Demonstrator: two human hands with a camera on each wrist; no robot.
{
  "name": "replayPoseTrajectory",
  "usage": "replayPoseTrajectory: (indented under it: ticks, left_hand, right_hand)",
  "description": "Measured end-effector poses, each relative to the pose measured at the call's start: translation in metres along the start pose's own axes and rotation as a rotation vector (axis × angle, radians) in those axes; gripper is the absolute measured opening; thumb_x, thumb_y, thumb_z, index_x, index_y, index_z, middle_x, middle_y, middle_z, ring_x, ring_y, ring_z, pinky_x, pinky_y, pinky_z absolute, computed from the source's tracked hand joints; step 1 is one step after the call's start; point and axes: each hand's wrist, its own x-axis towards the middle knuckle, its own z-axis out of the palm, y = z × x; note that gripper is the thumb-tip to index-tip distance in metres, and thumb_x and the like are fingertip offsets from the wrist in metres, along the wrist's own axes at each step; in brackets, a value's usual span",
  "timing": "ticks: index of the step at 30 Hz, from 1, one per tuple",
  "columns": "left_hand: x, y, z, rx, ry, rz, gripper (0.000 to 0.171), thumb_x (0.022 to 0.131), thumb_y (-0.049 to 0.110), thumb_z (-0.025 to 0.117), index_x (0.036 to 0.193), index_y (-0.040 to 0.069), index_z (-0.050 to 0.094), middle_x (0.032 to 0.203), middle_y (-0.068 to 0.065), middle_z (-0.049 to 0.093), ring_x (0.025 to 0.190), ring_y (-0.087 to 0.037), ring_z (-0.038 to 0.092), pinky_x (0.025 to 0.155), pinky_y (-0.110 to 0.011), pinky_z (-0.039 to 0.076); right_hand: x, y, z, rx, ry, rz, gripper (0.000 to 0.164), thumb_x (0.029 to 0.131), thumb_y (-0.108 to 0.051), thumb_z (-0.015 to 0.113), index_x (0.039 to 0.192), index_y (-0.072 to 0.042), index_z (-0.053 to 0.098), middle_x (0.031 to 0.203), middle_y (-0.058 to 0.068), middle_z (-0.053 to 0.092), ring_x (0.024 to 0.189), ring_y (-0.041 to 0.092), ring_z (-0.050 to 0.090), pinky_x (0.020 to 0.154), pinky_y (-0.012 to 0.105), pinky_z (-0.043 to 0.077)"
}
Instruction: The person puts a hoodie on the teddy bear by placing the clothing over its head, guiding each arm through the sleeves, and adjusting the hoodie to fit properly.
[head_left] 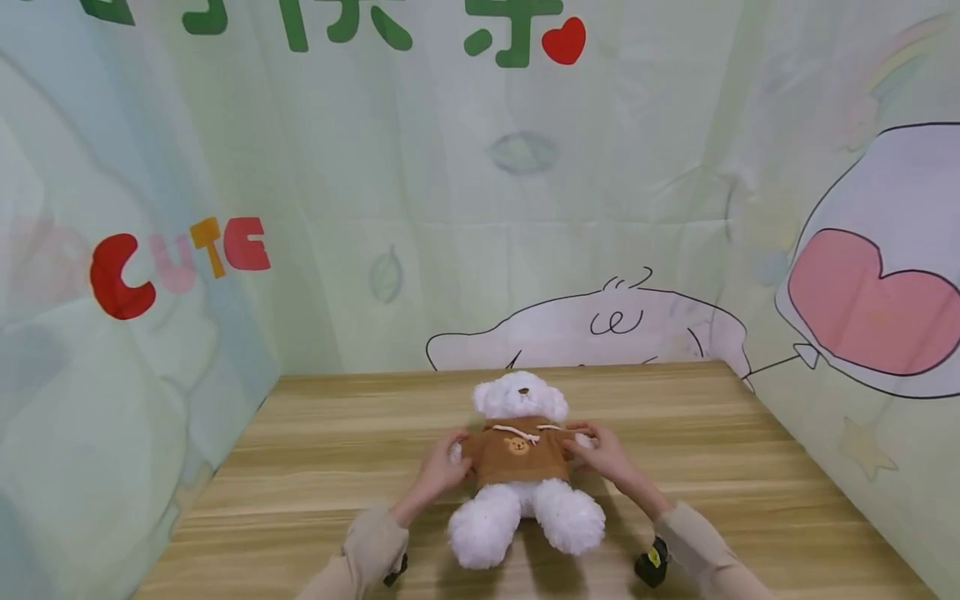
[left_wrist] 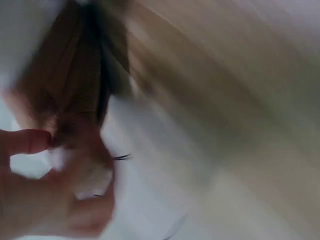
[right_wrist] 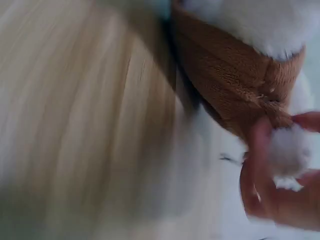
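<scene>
A white plush teddy bear (head_left: 525, 454) in a brown sweater (head_left: 498, 465) faces up over the wooden table, its head toward the far edge. My left hand (head_left: 444, 463) grips the bear's arm on the left, thumb and fingers around the sleeve end and paw. On the other side, my right hand (head_left: 606, 457) pinches the opposite arm at its cuff. In the right wrist view the white paw (right_wrist: 290, 150) shows between thumb and fingers. Motion blurs the left wrist view, where the left fingers (left_wrist: 90, 215) curl around the other paw.
The wood-grain table (head_left: 337, 433) extends on both sides of the bear. Behind and beside it hang pale printed curtains (head_left: 360, 167) with cartoon drawings and letters. Dark wrist devices (head_left: 651, 562) sit at both sleeves.
</scene>
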Motion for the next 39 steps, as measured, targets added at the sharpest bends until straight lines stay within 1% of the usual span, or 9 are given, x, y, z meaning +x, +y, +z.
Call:
replayPoseTrajectory:
  ticks: [3,6,13,18,23,28,33,36,39]
  left_hand:
    - [-0.014,0.031,0.001,0.442,0.045,0.093,0.038,0.083,0.036,0.06,0.115,0.017,0.058,0.113,-0.025,0.046,0.087,-0.033,0.046,0.059,-0.034,0.042]
    - [-0.023,0.064,-0.003,0.522,-0.122,0.008,0.056,0.08,0.045,0.06,0.127,0.014,0.049,0.118,-0.037,0.027,0.073,-0.033,0.048,0.052,-0.033,0.041]
    - [-0.028,0.076,0.015,0.398,-0.212,0.037,0.072,0.071,0.03,0.069,0.13,-0.002,0.041,0.128,-0.048,0.012,0.092,-0.049,0.051,0.072,-0.048,0.047]
    - [-0.028,0.073,0.029,0.406,-0.157,0.225,0.037,0.071,0.008,0.065,0.101,-0.012,0.056,0.132,-0.039,0.026,0.085,-0.036,0.059,0.068,-0.035,0.051]
    - [-0.026,0.07,0.03,0.54,-0.088,0.321,0.015,0.075,0.002,0.063,0.068,0.005,0.051,0.091,-0.011,0.05,0.059,-0.02,0.056,0.051,-0.021,0.044]
    - [-0.027,0.069,0.022,0.859,-0.016,0.448,0.015,0.072,0.008,0.064,0.074,0.012,0.05,0.071,-0.004,0.042,0.04,-0.015,0.044,0.036,-0.023,0.031]
    - [-0.03,0.06,0.016,1.185,0.127,0.651,0.021,0.071,0.011,0.056,0.089,0.019,0.048,0.065,-0.002,0.047,0.039,-0.01,0.042,0.033,-0.022,0.032]
    - [-0.035,0.054,0.016,1.165,0.104,0.689,0.023,0.073,0.01,0.054,0.093,0.018,0.049,0.066,-0.001,0.05,0.044,-0.011,0.045,0.034,-0.021,0.033]
    - [-0.039,0.052,0.017,1.029,0.016,0.617,0.021,0.074,0.01,0.056,0.094,0.016,0.05,0.069,0.0,0.053,0.046,-0.013,0.048,0.035,-0.022,0.033]
  right_hand:
    - [-0.016,-0.017,0.004,-0.449,0.117,-0.256,0.042,0.077,-0.024,0.069,0.112,-0.005,0.056,0.111,0.021,0.049,0.087,0.03,0.054,0.067,0.039,0.048]
    - [-0.027,-0.026,0.01,-0.686,0.137,-0.42,0.047,0.071,-0.037,0.072,0.109,-0.013,0.059,0.108,0.013,0.051,0.089,0.025,0.053,0.065,0.032,0.044]
    - [-0.034,-0.035,0.037,-0.764,-0.004,-0.358,0.069,0.066,-0.025,0.076,0.121,0.003,0.047,0.105,0.021,0.053,0.083,0.025,0.058,0.066,0.036,0.049]
    - [-0.032,-0.03,0.049,-0.849,0.1,-0.48,0.037,0.065,-0.011,0.074,0.096,0.002,0.059,0.08,0.011,0.057,0.068,0.019,0.056,0.056,0.028,0.046]
    - [-0.027,-0.024,0.05,-0.967,0.162,-0.759,0.014,0.07,-0.008,0.07,0.074,-0.01,0.056,0.065,-0.001,0.052,0.054,0.013,0.052,0.045,0.02,0.037]
    - [-0.023,-0.015,0.043,-1.062,0.116,-0.904,0.018,0.073,-0.012,0.066,0.089,-0.014,0.056,0.075,-0.004,0.051,0.056,0.009,0.05,0.042,0.019,0.034]
    - [-0.022,-0.006,0.029,-1.11,0.132,-1.035,0.022,0.091,-0.007,0.034,0.099,-0.014,0.054,0.081,0.0,0.045,0.062,0.01,0.04,0.045,0.017,0.032]
    - [-0.023,-0.001,0.025,-1.131,0.162,-1.128,0.038,0.097,-0.008,0.017,0.1,-0.011,0.054,0.082,0.003,0.044,0.066,0.011,0.039,0.048,0.017,0.033]
    - [-0.028,0.003,0.023,-1.133,0.129,-1.067,0.026,0.094,-0.004,0.031,0.104,-0.01,0.054,0.084,0.006,0.045,0.063,0.011,0.04,0.047,0.018,0.035]
